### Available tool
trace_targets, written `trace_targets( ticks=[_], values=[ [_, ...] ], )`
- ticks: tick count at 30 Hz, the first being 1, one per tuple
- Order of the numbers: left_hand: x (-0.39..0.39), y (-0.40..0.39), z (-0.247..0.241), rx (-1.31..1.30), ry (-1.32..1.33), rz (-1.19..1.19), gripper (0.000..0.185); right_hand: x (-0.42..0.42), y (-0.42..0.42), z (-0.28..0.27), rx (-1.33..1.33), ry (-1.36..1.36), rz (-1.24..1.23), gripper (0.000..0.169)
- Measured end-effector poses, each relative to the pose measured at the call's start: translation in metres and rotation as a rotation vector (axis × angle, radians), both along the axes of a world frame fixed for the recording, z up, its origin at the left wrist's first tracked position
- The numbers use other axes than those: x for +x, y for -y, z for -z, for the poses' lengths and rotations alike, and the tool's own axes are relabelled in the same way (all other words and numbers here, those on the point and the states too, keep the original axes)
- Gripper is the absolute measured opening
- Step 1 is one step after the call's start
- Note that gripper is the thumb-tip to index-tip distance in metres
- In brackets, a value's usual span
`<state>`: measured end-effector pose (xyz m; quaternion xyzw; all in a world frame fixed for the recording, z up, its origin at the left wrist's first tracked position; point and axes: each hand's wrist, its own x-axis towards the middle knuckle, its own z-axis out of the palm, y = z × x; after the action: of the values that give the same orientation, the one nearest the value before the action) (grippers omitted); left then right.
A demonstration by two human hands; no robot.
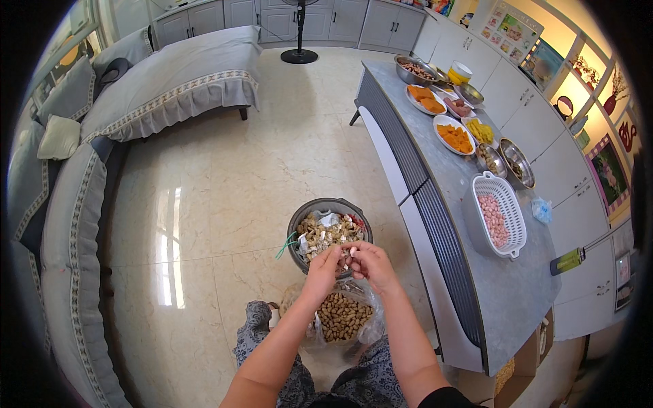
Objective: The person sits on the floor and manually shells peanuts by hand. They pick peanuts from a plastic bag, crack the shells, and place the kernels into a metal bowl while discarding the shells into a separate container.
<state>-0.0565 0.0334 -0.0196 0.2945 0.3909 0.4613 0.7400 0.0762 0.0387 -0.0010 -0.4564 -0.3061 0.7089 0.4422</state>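
My left hand [323,266] and my right hand [373,264] meet over the near rim of a dark round bin [368,232]. A small pale peanut piece [353,251] shows at the fingertips of my right hand, which pinches it. My left hand's thumb and fingers are bent close together beside it; whether they grip anything is hidden. Peanut shells [329,235] and crumpled white tissue [328,219] fill the bin. Nearer my body, a clear plastic bag [371,326] full of unshelled peanuts [343,319] stands between my knees.
At right, a grey table [515,296] bears a white plastic basket [516,219] of pink shelled peanuts [493,219], a plate of orange pieces [455,138] and several metal bowls [516,163]. A green bottle [567,261] lies near its edge. A covered sofa [71,245] lines the left; a fan base [299,56] stands ahead.
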Motion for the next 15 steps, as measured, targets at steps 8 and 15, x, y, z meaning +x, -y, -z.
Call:
trace_targets(
  ticks=[8, 15],
  values=[
    [-0.003, -0.004, 0.01, -0.055, 0.005, -0.089, 0.023, -0.01, 0.001, 0.005, -0.099, -0.046, 0.089, 0.018],
    [-0.002, -0.001, 0.0, -0.073, 0.105, -0.078, 0.022, -0.016, 0.004, 0.016, -0.072, -0.061, 0.094, 0.016]
  ],
)
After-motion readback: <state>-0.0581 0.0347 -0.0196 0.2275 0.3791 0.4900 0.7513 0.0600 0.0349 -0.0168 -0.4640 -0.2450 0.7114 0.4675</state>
